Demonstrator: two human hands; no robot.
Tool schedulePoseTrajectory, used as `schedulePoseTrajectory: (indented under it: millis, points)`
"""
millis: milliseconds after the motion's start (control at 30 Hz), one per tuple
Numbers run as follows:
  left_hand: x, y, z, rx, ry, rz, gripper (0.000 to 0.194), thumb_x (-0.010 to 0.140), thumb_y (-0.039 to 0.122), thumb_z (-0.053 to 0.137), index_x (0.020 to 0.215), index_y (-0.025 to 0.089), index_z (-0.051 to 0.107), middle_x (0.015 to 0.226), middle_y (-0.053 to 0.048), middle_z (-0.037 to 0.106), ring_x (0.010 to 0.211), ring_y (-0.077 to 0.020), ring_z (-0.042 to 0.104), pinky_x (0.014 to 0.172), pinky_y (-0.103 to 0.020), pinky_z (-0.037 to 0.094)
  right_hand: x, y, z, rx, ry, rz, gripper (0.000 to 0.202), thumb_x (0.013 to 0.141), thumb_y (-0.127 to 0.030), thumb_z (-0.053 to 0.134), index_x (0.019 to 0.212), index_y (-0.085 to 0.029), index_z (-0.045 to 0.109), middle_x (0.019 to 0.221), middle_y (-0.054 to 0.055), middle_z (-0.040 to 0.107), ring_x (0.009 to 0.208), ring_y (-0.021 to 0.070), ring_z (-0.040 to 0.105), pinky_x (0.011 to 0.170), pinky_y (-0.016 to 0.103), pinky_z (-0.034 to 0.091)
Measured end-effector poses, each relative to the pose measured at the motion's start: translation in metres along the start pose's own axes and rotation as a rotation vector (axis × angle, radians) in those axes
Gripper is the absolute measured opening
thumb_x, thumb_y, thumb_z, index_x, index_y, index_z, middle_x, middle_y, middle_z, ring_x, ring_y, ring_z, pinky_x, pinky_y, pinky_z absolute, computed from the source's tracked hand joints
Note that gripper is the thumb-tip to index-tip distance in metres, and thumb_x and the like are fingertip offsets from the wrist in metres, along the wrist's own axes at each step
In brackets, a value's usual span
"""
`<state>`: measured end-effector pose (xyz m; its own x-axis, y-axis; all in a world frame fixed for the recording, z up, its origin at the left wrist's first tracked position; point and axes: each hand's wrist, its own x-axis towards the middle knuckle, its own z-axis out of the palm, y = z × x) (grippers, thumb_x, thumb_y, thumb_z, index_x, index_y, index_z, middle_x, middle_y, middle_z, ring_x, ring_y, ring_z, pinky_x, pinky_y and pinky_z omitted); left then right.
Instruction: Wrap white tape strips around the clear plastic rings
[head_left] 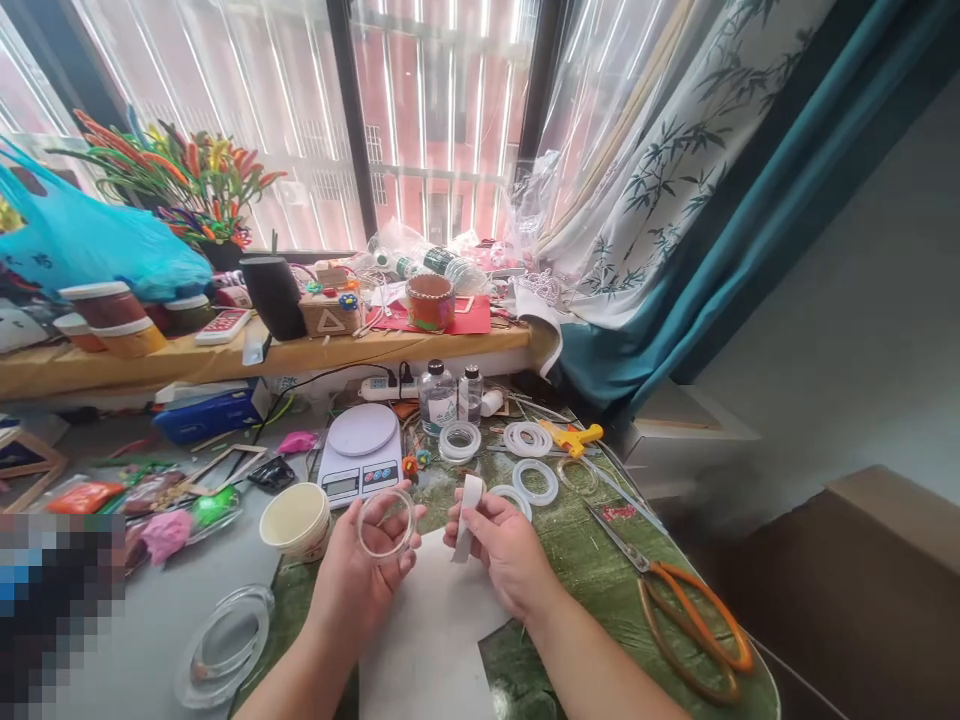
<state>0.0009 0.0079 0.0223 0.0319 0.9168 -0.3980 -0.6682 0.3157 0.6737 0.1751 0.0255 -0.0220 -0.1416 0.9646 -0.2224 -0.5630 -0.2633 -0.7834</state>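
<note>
My left hand holds a clear ring, like a bangle, upright against the palm and fingers above the table. In my right hand a narrow whitish strip is pinched between thumb and fingers; its top curls over and its grey lower end hangs down. I cannot tell what the strip is made of. Both hands are apart, over a white sheet of paper. Just beyond the right hand lie translucent white ring moulds. A stack of paper cups stands left of the left hand.
A kitchen scale and two capped bottles stand behind the hands. Orange-handled scissors lie at the right, with a yellow glue gun farther back. More clear rings rest at lower left. A cluttered windowsill runs behind.
</note>
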Motion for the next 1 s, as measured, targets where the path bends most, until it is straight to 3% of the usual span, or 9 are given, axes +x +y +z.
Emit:
schedulePoseTrajectory:
  millis: [133,267,367,533,633,767,900,1000]
  points:
    - [0.000,-0.004,-0.003,0.039,-0.034,0.016,0.050,0.095,0.058,0.051,0.114,0.016,0.072,0.097,-0.011,0.076,0.062,-0.0145,0.065,0.053,-0.023,0.052,-0.001,-0.002,-0.001,-0.040,-0.023,0.035,0.056,0.066,-0.054,0.091,0.101,-0.014,0.073,0.077,0.005,0.073,0.057,0.0153,0.066,0.055,0.030,0.058]
    - [0.000,-0.008,-0.006,0.195,-0.051,0.096,0.038,0.088,0.046,0.065,0.113,0.018,0.074,0.113,-0.009,0.075,0.082,-0.0175,0.068,0.070,-0.026,0.054,-0.002,-0.003,-0.003,-0.169,-0.093,0.073,0.051,0.071,-0.060,0.084,0.089,-0.014,0.069,0.063,0.000,0.067,0.040,0.0079,0.053,0.034,0.017,0.037]
    - [-0.003,-0.008,-0.006,0.318,-0.124,0.146,0.030,0.087,0.042,0.064,0.104,0.021,0.075,0.118,-0.009,0.074,0.100,-0.0249,0.068,0.083,-0.034,0.053,-0.003,-0.003,-0.003,-0.245,-0.133,0.094,0.049,0.074,-0.060,0.081,0.079,-0.015,0.064,0.057,-0.002,0.064,0.035,0.0055,0.046,0.031,0.015,0.027]
    - [-0.006,-0.009,-0.003,0.439,-0.284,0.106,0.025,0.082,0.036,0.066,0.098,0.019,0.074,0.107,-0.009,0.075,0.097,-0.0286,0.068,0.089,-0.040,0.051,-0.008,-0.001,-0.001,-0.364,-0.222,0.131,0.051,0.073,-0.064,0.079,0.078,-0.015,0.063,0.055,-0.003,0.064,0.034,0.0078,0.049,0.030,0.018,0.031]
    - [-0.001,-0.008,-0.007,0.451,-0.209,0.148,0.025,0.081,0.036,0.068,0.096,0.017,0.074,0.098,-0.008,0.075,0.090,-0.0271,0.068,0.083,-0.037,0.052,-0.009,0.001,-0.001,-0.383,-0.210,0.119,0.050,0.070,-0.060,0.082,0.085,-0.016,0.065,0.059,-0.002,0.066,0.037,0.0098,0.053,0.034,0.020,0.037]
    - [0.007,-0.006,-0.015,0.425,-0.049,0.279,0.029,0.085,0.045,0.064,0.096,0.020,0.073,0.111,-0.007,0.073,0.111,-0.0276,0.062,0.093,-0.034,0.049,-0.003,-0.002,-0.006,-0.318,-0.088,0.018,0.040,0.066,-0.046,0.089,0.080,-0.017,0.066,0.060,-0.002,0.066,0.045,0.0104,0.055,0.041,0.021,0.041]
    - [0.002,-0.014,-0.010,0.544,-0.023,0.242,0.028,0.084,0.044,0.065,0.096,0.020,0.074,0.117,-0.010,0.073,0.109,-0.0304,0.062,0.089,-0.037,0.050,0.004,-0.010,-0.009,-0.113,0.077,-0.123,0.032,0.064,-0.036,0.090,0.075,-0.019,0.064,0.057,-0.005,0.059,0.050,0.0096,0.050,0.048,0.022,0.042]
    - [-0.008,-0.026,0.001,0.581,-0.080,0.204,0.023,0.081,0.040,0.068,0.092,0.021,0.073,0.102,-0.008,0.074,0.100,-0.0294,0.065,0.083,-0.036,0.052,0.004,-0.016,-0.007,0.010,0.062,-0.127,0.031,0.069,-0.039,0.085,0.085,-0.020,0.066,0.080,0.001,0.070,0.068,0.0138,0.062,0.065,0.026,0.052]
